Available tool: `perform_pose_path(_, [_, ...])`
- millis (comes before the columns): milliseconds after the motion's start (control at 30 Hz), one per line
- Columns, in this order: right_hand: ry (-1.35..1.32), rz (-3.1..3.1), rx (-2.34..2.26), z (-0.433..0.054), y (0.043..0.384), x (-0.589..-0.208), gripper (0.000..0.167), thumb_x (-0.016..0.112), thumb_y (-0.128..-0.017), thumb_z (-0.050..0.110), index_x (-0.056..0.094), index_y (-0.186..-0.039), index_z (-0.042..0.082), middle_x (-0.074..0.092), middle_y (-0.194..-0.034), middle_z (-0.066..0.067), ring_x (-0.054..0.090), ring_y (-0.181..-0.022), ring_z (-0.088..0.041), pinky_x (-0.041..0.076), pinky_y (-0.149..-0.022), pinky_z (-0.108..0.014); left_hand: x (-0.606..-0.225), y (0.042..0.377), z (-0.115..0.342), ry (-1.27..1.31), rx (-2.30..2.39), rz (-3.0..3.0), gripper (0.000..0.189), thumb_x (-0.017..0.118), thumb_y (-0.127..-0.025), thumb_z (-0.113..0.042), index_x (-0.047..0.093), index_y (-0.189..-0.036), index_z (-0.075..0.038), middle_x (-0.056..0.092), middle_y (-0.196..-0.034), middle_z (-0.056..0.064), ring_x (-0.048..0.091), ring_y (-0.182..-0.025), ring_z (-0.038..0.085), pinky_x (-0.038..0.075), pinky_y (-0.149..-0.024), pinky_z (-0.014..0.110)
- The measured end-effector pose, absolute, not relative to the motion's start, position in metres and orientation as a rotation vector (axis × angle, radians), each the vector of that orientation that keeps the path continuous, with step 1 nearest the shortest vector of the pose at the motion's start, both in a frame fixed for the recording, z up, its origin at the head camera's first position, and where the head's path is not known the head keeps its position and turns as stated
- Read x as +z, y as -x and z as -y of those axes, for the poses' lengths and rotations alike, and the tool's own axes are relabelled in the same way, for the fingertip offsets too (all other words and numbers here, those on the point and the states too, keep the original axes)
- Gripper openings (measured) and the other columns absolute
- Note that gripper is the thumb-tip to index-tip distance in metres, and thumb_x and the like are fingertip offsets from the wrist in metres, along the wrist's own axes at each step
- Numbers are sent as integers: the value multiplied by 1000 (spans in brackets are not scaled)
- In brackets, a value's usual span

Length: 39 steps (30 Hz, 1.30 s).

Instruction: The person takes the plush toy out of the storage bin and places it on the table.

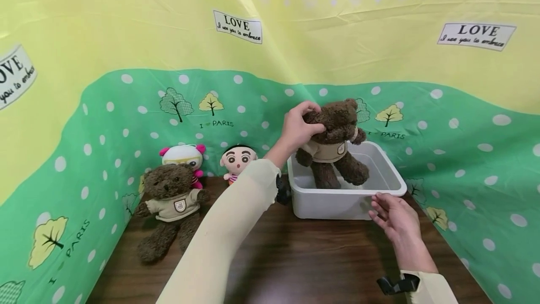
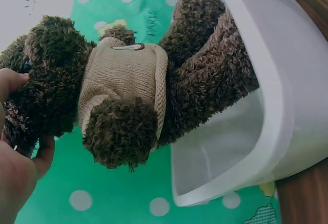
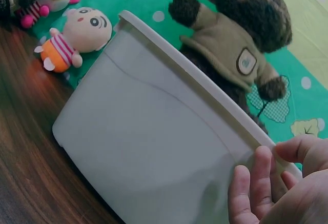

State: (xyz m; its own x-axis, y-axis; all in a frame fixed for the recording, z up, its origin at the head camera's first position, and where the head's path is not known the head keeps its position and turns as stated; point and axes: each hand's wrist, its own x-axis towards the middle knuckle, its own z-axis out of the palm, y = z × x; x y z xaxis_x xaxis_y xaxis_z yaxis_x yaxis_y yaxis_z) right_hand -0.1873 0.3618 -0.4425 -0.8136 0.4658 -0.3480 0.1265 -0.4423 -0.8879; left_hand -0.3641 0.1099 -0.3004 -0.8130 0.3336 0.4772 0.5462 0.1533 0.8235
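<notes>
My left hand (image 1: 300, 125) grips a brown teddy bear (image 1: 331, 149) by the head, the thumb and fingers sunk in its fur. The bear wears a beige knitted sweater with a badge. Its legs hang inside a light grey plastic bin (image 1: 337, 205), while its head and body are above the rim. In the left wrist view, the left hand (image 2: 20, 167) holds the bear's head (image 2: 48, 75) at the left edge. My right hand (image 1: 398, 217) is at the bin's near right rim; the right wrist view shows its thumb (image 3: 294, 149) over the rim and fingers against the outer wall.
A second brown teddy bear (image 1: 168, 201) in a beige sweater sits at the left of the dark wooden table (image 1: 303, 257). Behind it is a white and pink doll (image 1: 182, 155), with a round-faced doll (image 1: 238, 161) beside that. Patterned green and yellow cloth (image 1: 261, 93) surrounds the table.
</notes>
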Motion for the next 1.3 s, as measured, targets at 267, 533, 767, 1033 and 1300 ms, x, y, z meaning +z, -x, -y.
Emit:
perform_pose_path(267, [814,1510,2377,-361,187,-441,27,79,-92,27,62,-111,20,76,-85,7,72,-76,-9,63,-69,-32,-282,362,-84,860,-1756,2189,35,83,-83,-9,69,-113,-21,65,-129,-3,57,-126,17,54,-97,38])
perform_pose_path(533, [808,1507,2392,-361,188,-440,32,81,-90,28,60,-113,20,76,-86,6,72,-77,-9,63,-69,-33,-269,360,-53,845,-1773,2128,35,82,-82,-7,69,-112,-22,66,-130,-7,54,-133,16,48,-107,43])
perform_pose_path(767, [827,1478,2409,-362,186,-440,29,82,-89,26,61,-109,20,76,-85,5,72,-76,-10,63,-69,-34,-262,357,-20,854,-1827,2056,36,79,-81,-4,70,-112,-19,67,-133,1,56,-130,18,51,-101,43])
perform_pose_path(1033, [790,1478,2423,-363,185,-442,27,81,-90,25,61,-107,21,76,-84,5,72,-74,-10,63,-68,-34,-266,355,25,889,-1825,2039,36,79,-81,-3,69,-114,-12,69,-127,6,62,-124,19,52,-97,43])
perform_pose_path(1300, [772,1501,2428,-362,186,-443,39,82,-89,27,56,-117,21,76,-86,6,72,-77,-10,63,-69,-34,-279,349,69,868,-1821,2110,37,78,-81,-1,67,-114,-14,72,-120,9,66,-117,20,52,-92,39])
